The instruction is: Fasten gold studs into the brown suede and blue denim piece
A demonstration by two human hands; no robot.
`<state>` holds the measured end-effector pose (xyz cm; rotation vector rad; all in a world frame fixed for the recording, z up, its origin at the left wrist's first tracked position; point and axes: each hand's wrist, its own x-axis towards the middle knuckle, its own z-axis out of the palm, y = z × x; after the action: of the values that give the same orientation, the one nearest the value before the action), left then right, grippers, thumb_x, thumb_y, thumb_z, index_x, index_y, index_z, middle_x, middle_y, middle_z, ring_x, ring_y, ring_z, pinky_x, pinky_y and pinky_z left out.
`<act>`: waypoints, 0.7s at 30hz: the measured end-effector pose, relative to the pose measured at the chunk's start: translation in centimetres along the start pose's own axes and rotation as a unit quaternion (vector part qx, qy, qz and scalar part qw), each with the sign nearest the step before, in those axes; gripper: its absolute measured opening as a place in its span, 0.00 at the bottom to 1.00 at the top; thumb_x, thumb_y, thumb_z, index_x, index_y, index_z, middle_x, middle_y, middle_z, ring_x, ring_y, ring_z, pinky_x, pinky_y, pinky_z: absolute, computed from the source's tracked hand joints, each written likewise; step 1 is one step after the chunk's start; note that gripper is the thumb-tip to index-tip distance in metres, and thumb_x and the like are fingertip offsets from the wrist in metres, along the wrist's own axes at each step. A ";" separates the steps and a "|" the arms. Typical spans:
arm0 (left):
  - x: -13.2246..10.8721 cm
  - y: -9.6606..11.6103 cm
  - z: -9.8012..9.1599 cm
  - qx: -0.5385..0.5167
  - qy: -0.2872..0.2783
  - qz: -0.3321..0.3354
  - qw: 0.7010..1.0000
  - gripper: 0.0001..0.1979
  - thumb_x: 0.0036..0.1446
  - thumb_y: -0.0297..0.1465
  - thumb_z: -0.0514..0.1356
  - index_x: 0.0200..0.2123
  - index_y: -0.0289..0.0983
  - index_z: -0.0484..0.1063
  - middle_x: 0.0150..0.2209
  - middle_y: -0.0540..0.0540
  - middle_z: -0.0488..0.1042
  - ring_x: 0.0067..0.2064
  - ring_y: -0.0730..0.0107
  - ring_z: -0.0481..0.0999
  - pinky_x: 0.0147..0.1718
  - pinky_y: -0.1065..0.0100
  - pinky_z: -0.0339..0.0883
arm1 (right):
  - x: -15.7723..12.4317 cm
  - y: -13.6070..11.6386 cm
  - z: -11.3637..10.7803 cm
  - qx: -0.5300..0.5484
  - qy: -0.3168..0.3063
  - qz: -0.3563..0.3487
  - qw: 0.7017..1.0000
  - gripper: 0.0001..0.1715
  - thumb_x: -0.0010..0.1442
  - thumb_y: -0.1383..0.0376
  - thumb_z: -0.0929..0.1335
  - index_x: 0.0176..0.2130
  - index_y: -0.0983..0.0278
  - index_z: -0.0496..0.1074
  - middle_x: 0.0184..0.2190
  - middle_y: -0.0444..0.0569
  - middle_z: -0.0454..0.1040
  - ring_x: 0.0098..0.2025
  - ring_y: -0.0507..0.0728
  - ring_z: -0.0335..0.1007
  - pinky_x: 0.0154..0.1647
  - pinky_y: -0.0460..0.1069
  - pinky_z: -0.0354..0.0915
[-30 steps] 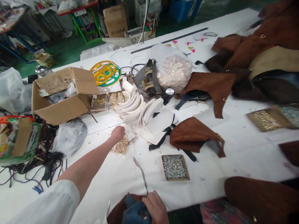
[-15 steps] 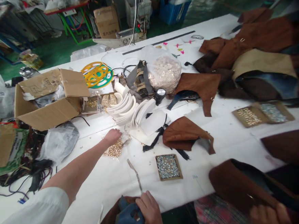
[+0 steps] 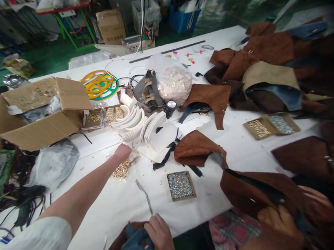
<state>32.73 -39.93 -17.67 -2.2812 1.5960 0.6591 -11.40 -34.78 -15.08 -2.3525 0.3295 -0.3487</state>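
My left arm reaches out across the white table (image 3: 240, 145). My left hand (image 3: 122, 152) lies on a small pile of gold studs (image 3: 121, 170), its fingers curled down into them and mostly hidden. My right hand (image 3: 159, 235) is at the near table edge, closed on a blue and brown fabric piece (image 3: 135, 244). A thin metal strip (image 3: 144, 192) sticks out from its fingers over the table. A small cardboard tray of silver studs (image 3: 181, 185) lies just right of the strip.
Curved white strips (image 3: 133, 119), a brown fabric piece (image 3: 194, 148) and a bag of pale rings (image 3: 174, 83) lie beyond. An open carton (image 3: 39, 112) and cables (image 3: 21, 206) are at the left. Another person's hand (image 3: 277, 220) holds brown fabric (image 3: 254, 188) at the lower right.
Another person's hand with a large brown fabric piece has come in at the lower right. My left hand stays on the gold studs and my right hand keeps its hold.
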 end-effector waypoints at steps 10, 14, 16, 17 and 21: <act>-0.2 0.2 0.7 -0.026 0.010 -0.120 0.992 0.16 0.61 0.24 0.61 0.51 0.34 0.81 0.50 0.31 0.80 0.54 0.51 0.81 0.53 0.59 0.74 | 0.1 -0.3 -0.5 -0.001 0.006 0.003 1.000 0.15 0.76 0.61 0.63 0.36 0.60 0.69 0.34 0.49 0.69 0.38 0.60 0.65 0.41 0.56 0.64; -0.4 0.0 1.1 -0.046 0.029 -0.131 0.990 0.16 0.60 0.22 0.59 0.48 0.34 0.81 0.49 0.32 0.80 0.53 0.51 0.80 0.52 0.59 0.74 | 0.4 -0.4 -0.8 0.001 0.019 0.009 1.000 0.15 0.76 0.61 0.62 0.35 0.59 0.69 0.34 0.50 0.69 0.38 0.61 0.66 0.42 0.57 0.66; -0.5 -0.1 1.2 -0.060 0.042 -0.135 0.988 0.15 0.60 0.22 0.58 0.47 0.34 0.81 0.49 0.31 0.79 0.52 0.50 0.80 0.52 0.58 0.73 | 0.6 -0.6 -1.0 0.005 0.014 0.010 1.000 0.16 0.77 0.61 0.61 0.36 0.59 0.69 0.34 0.50 0.69 0.38 0.61 0.66 0.41 0.57 0.66; -0.6 -0.1 1.3 -0.068 0.049 -0.138 0.987 0.15 0.60 0.22 0.58 0.46 0.34 0.81 0.49 0.31 0.79 0.52 0.50 0.80 0.53 0.57 0.73 | 0.7 -0.6 -1.1 0.007 0.010 0.011 1.000 0.16 0.77 0.61 0.61 0.36 0.59 0.70 0.34 0.50 0.69 0.38 0.61 0.66 0.40 0.57 0.66; -1.1 -0.2 1.5 -0.117 0.080 -0.145 0.979 0.13 0.59 0.22 0.59 0.41 0.35 0.83 0.46 0.33 0.80 0.52 0.50 0.80 0.53 0.58 0.72 | 1.3 -0.9 -1.4 0.009 0.008 0.012 1.000 0.17 0.77 0.61 0.61 0.36 0.60 0.71 0.33 0.50 0.69 0.37 0.61 0.66 0.38 0.57 0.64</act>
<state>32.33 -38.26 -18.46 -2.7318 1.2636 0.6301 -10.52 -35.49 -13.26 -2.3273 0.3613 -0.3579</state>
